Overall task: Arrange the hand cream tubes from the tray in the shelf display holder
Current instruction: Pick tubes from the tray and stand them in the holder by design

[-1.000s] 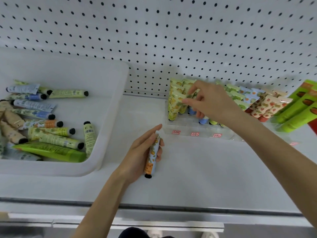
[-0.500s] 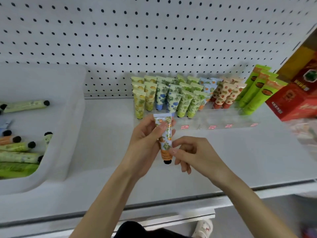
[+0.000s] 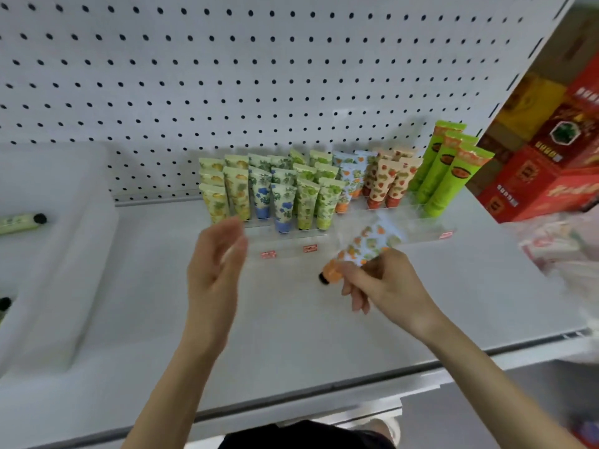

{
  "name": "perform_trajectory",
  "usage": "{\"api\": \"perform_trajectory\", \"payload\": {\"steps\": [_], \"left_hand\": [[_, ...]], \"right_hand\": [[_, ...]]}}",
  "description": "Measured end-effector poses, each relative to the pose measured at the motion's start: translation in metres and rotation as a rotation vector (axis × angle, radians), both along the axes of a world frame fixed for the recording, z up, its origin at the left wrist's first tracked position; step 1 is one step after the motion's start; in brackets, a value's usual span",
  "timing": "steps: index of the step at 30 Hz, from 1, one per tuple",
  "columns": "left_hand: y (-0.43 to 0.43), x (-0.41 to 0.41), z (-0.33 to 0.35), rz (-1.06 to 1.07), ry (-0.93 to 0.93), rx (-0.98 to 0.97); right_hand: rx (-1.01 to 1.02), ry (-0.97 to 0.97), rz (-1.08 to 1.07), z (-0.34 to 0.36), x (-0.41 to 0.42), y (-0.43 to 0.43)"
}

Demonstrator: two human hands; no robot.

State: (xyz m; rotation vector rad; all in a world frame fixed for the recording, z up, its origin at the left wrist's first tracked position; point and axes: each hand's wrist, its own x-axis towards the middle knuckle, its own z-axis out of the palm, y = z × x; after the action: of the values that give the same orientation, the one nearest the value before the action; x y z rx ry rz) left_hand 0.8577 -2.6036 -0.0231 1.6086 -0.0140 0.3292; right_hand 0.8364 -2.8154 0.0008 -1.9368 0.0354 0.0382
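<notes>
My right hand point(image 3: 385, 283) grips an orange-patterned hand cream tube point(image 3: 363, 247) near its black cap, tilted with the crimped end up and to the right, just in front of the clear display holder point(image 3: 421, 228). My left hand point(image 3: 215, 264) hangs open above the shelf, left of the tube, holding nothing. The holder stands against the pegboard with several upright tubes point(image 3: 282, 196) in rows: yellow, blue, green, orange and strawberry prints. The white tray point(image 3: 71, 254) sits at the left; only a pale green tube point(image 3: 22, 221) shows in it.
Three tall bright green tubes point(image 3: 447, 170) stand at the holder's right end. Red and yellow boxes point(image 3: 544, 157) fill the neighbouring bay on the right. A blurred plastic bag point(image 3: 557, 251) lies at the right edge. The shelf's front lip point(image 3: 324, 393) runs below my arms.
The tube passed from my left hand to my right, which carried it right toward the holder. My left hand let go and opened. The view shifted right.
</notes>
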Motion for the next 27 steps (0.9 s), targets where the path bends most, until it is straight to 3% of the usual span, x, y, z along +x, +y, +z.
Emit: {"api": "perform_trajectory", "payload": {"steps": [4, 9, 16, 18, 22, 27], "left_hand": [[0.010, -0.001, -0.032, 0.173, 0.004, 0.408], [-0.026, 0.005, -0.053, -0.023, -0.190, 0.837], [-0.089, 0.026, -0.050, -0.149, -0.232, 0.972], [-0.100, 0.030, -0.053, -0.173, -0.229, 1.032], [-0.108, 0.031, -0.061, -0.166, -0.240, 1.173], [-0.108, 0.031, -0.063, -0.157, -0.228, 1.191]], "right_hand": [[-0.117, -0.015, -0.110, 0.005, 0.032, -0.047], [-0.262, -0.124, -0.154, 0.017, 0.079, -0.075], [-0.448, -0.276, -0.060, 0.046, 0.117, -0.088], [-0.418, -0.282, 0.016, 0.057, 0.122, -0.089], [-0.558, -0.242, 0.169, 0.081, 0.132, -0.093], [-0.749, -0.256, 0.281, 0.094, 0.144, -0.097]]}}
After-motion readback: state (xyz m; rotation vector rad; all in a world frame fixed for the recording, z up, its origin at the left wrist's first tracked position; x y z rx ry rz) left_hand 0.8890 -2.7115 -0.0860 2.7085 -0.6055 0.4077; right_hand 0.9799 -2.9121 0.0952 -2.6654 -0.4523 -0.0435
